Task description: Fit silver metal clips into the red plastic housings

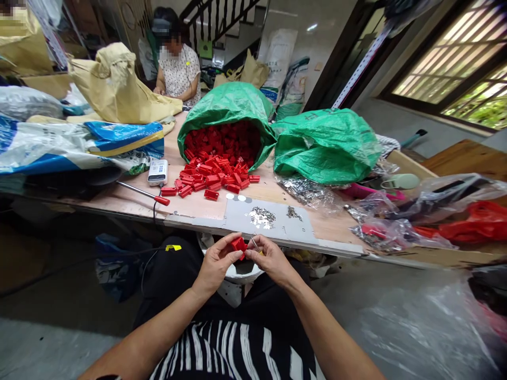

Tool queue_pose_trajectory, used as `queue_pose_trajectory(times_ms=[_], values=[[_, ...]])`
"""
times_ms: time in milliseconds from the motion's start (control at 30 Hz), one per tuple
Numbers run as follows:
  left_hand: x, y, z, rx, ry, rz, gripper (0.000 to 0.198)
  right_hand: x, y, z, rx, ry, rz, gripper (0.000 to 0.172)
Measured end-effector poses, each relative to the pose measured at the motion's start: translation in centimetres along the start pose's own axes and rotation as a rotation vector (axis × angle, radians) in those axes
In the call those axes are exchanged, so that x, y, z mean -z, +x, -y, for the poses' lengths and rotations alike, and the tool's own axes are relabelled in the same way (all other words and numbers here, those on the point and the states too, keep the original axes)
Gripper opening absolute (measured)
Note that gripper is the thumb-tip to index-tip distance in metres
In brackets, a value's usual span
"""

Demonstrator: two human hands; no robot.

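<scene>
Between finger and thumb, my left hand grips a small red plastic housing over my lap. My right hand is closed close beside it, pinching a thin metal piece whose exact kind I cannot make out; a bit of yellow shows at its fingers. Beyond my hands, small shiny metal parts lie heaped on a grey sheet, with a smaller cluster of darker parts to their right. Many more red plastic housings spill from a green woven sack onto the table.
A second green sack stands to the right, by plastic bags of metal parts. A red-tipped rod and a white device lie to the left. Below my hands is a white bucket. Another person sits across the table.
</scene>
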State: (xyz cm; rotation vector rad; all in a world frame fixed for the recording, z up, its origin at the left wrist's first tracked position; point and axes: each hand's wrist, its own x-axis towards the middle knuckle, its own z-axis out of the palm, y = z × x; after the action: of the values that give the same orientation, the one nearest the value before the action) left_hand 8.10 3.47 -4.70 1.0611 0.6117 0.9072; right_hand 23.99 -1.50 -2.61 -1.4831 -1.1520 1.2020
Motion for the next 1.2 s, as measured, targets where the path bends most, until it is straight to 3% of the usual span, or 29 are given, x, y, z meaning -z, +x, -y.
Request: queue_pose_trajectory(times_ms=[133, 333, 500, 800, 900, 1033, 1200], values=[[-0.2, -0.3, -0.3, 0.008, 0.005, 0.001, 0.042, -0.4, -0.3, -0.5, -0.017, 0.051, -0.052, 0.036], [-0.4, 0.0, -0.2, 0.107, -0.257, -0.022, 0.044, -0.6, -1.0, 0.3, -0.055, 0.186, -0.046, 0.041], [-0.7, -0.1, -0.2, 0.176, -0.394, -0.001, 0.044, -0.3, -1.3, 0.3, -0.052, 0.166, -0.031, 0.041], [-0.9, 0.7, -0.3, 0.184, -0.403, 0.016, 0.044, -0.1, -0.8, 0.2, -0.016, 0.168, -0.016, 0.036], [-0.7, 1.0, -0.6, 0.151, -0.348, 0.001, 0.045, 0.2, -0.9, 0.5, 0.062, 0.068, -0.028, 0.029], [-0.4, 1.1, -0.5, 0.123, -0.244, -0.017, 0.047, 0.4, -1.2, 0.5, 0.188, -0.238, -0.074, 0.017], [-0.2, 1.1, -0.3, 0.074, -0.126, 0.015, 0.044, 0.3, -1.2, 0.2, 0.216, -0.38, -0.113, 0.017]])
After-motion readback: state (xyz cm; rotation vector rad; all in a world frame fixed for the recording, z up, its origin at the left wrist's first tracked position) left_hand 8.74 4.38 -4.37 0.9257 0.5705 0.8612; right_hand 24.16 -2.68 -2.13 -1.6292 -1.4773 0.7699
